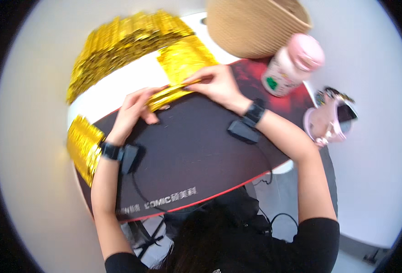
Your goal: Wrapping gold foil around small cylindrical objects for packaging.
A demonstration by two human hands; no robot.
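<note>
Two hands work one gold foil sheet at centre frame.

- Lower centre: dark desk mat with red edge, bare beneath the forearms.
- Centre left: left hand, fingers curled, pinching the near end of the gold foil sheet.
- Centre: right hand pinching the sheet's far end; the sheet lies just above the mat.
- Upper left: stacked gold foil pile; an uneven pull may tear or miscrease the thin sheet.
- Upper right: woven basket, pink-capped bottle; a swinging elbow could topple the bottle.
</note>
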